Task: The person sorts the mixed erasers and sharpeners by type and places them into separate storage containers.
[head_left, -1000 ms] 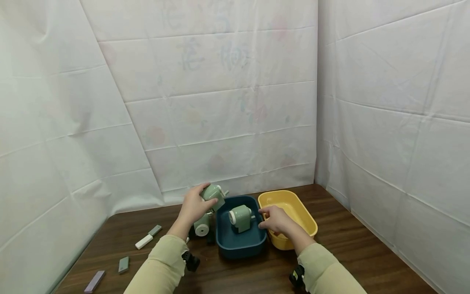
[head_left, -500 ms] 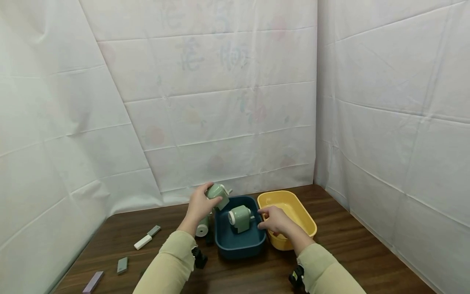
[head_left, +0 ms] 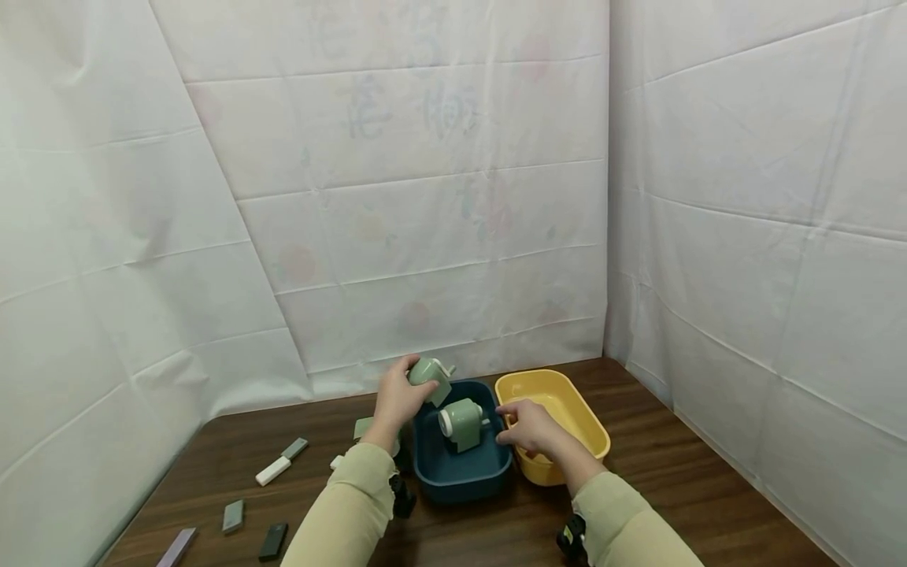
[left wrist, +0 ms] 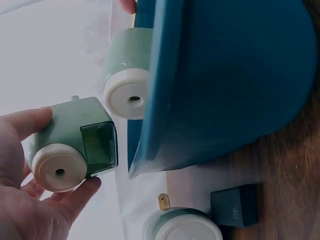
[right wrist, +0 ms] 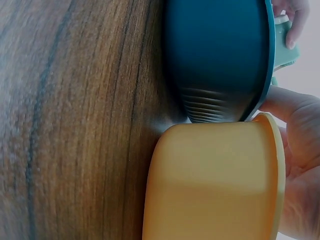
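Note:
My left hand (head_left: 398, 400) holds a green crank pencil sharpener (head_left: 431, 379) between thumb and fingers, above the left rim of the blue bin (head_left: 460, 490). In the left wrist view the white dial and dark clear shavings drawer of this sharpener (left wrist: 70, 125) show. A second green pencil sharpener (head_left: 464, 425) stands inside the blue bin. My right hand (head_left: 536, 429) rests where the blue and yellow bins meet, index finger and thumb extended at the blue rim. In the right wrist view the thumb (right wrist: 285, 101) lies against that rim, and the yellow bin (right wrist: 215, 185) partly hides the palm.
The yellow bin (head_left: 598, 425) stands right beside the blue one. Left of the blue bin, another green sharpener (left wrist: 187, 231) and a dark block (left wrist: 235, 206) sit on the table. Farther left lie a white block (head_left: 273, 471), grey-green blocks (head_left: 233, 516), a dark block (head_left: 273, 542) and a purple block (head_left: 176, 547).
My left hand has carried the sharpener rightward, from beside the blue bin to over its left rim. The right hand stays at the bin rims.

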Tool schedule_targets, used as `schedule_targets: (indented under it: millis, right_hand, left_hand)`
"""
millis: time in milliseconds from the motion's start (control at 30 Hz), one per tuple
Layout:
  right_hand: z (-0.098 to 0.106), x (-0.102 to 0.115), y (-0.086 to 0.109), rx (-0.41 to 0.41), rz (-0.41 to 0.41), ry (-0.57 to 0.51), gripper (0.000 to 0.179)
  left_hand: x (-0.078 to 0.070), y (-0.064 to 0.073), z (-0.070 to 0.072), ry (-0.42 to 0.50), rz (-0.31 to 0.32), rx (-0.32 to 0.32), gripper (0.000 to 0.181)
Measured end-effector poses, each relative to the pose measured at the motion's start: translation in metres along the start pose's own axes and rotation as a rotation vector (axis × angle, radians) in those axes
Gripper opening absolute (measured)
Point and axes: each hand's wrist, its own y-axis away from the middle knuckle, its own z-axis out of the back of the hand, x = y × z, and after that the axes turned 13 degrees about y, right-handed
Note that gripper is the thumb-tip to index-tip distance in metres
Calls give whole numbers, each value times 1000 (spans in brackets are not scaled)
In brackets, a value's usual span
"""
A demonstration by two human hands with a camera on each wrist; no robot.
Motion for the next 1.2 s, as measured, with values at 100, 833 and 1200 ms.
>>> schedule_targets:
  millis: [100, 833, 1200]
  right_hand:
    - [0, 1, 1, 0, -7, -2, 55]
    - [-3, 0, -2, -6, -7, 9, 56]
    - [-3, 1, -3, -13, -12, 8, 57]
  left_hand:
    - [1, -1, -3, -5, 11, -5, 61]
    - [1, -1, -12, 6, 57, 12, 58]
    - [-10, -4, -3, 2, 61, 14, 59]
